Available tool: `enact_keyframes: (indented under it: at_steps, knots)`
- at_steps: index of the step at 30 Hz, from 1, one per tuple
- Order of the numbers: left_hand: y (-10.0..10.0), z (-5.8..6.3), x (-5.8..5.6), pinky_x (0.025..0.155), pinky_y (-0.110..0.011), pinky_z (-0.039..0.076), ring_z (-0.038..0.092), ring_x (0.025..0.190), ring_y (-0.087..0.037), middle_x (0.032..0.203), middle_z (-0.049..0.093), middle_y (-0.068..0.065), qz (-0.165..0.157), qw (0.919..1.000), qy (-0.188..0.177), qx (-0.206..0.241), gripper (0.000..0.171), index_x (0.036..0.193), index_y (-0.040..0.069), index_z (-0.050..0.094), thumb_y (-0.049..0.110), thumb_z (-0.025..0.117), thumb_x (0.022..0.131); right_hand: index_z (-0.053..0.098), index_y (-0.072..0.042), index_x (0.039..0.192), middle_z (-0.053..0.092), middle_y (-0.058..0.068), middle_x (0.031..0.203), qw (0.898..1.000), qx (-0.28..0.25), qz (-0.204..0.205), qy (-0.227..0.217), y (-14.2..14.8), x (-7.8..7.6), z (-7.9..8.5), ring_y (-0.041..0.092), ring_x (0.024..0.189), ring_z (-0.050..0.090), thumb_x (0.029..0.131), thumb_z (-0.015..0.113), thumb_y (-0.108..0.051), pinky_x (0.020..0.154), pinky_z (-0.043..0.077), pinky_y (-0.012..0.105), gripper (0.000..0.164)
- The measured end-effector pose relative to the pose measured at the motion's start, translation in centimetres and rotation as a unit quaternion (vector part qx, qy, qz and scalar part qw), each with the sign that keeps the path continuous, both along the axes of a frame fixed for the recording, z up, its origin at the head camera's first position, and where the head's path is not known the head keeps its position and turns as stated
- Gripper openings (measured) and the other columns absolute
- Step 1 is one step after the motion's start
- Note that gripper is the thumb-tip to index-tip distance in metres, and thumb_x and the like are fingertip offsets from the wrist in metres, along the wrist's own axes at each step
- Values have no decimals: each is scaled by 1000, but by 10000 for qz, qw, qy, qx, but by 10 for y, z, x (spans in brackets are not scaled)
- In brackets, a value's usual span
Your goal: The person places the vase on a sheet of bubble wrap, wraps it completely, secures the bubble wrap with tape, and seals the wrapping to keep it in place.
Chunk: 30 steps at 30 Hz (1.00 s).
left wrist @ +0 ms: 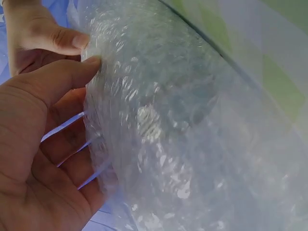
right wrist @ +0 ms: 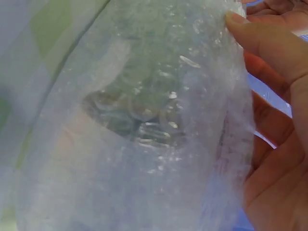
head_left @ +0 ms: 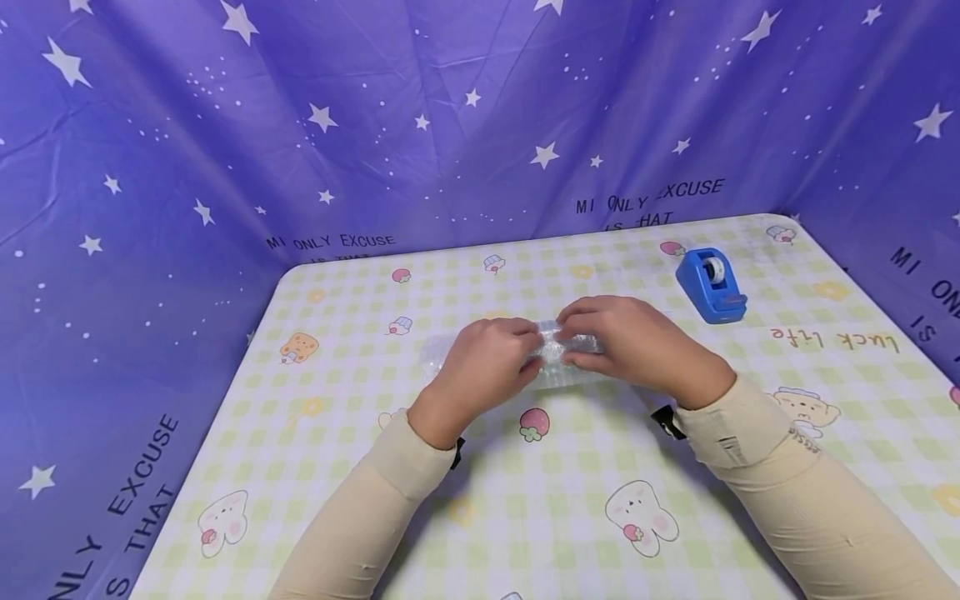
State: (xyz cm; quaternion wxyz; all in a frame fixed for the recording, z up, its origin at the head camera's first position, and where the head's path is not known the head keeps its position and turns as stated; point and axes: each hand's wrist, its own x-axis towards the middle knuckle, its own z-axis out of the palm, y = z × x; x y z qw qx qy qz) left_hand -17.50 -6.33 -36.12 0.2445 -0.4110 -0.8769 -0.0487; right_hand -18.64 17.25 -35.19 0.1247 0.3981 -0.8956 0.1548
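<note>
A bundle of clear bubble wrap [head_left: 557,377] lies across the middle of the table, in front of the person. My left hand [head_left: 486,360] grips its left half, thumb on the near side and fingers over the far side, as the left wrist view shows on the wrap [left wrist: 163,115]. Close beside it, my right hand [head_left: 633,340] holds the right half the same way, its thumb [right wrist: 260,38] pressing the upper edge. Through the plastic in the right wrist view a clear shape with a curved dark edge [right wrist: 134,113] shows, its kind blurred by the bubbles.
A blue tape dispenser [head_left: 712,287] with a roll of tape stands at the back right, beyond the right hand. The table has a green-checked cloth [head_left: 570,483] with printed cartoons. A purple star-printed curtain [head_left: 450,125] hangs behind and at both sides.
</note>
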Motion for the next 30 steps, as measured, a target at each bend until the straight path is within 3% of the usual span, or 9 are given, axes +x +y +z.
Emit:
enact_keyframes:
  at_steps: [5,13,18,22,28,30]
  knots:
    - [1,-1,1,77,-27,57,72,90,-14,102,75,3,32,9999,133,-3,7,88,14,79,12,72,86,77,-19,94,75,-1,118,9999,18,-13,-162,0,0,2,20,104,74,83,85,-21,89,58,42,13]
    - [0,3,2,70,-26,54,66,73,-11,87,70,4,34,9998,3,-215,7,81,14,71,15,78,82,78,-17,97,75,1,122,9987,197,-197,-436,-2,2,5,22,108,72,80,84,-19,90,57,43,18]
    - [-1,4,1,78,-27,56,71,85,-13,99,73,4,58,9989,-133,-435,16,90,15,75,18,84,78,79,-16,99,75,3,123,9987,235,-219,-396,1,1,4,25,112,72,82,83,-19,93,57,46,18]
    - [-1,3,0,82,-28,57,73,89,-12,102,76,5,-20,9992,-136,-369,13,90,15,77,16,83,79,81,-18,104,73,5,128,9984,340,-253,-382,5,1,6,28,118,69,85,81,-21,94,56,48,19]
    - [-2,1,-3,70,-28,51,64,66,-9,87,71,8,-125,9995,58,-287,12,75,17,70,14,81,80,81,-22,111,72,6,131,9981,486,-262,-265,10,0,9,30,124,65,90,80,-28,94,55,51,22]
    - [-2,0,-4,71,-30,50,63,65,-9,86,70,9,-90,9995,117,-277,13,74,18,70,14,80,81,81,-24,112,72,6,131,9982,510,-248,-179,11,0,9,30,123,66,92,79,-29,92,56,51,21]
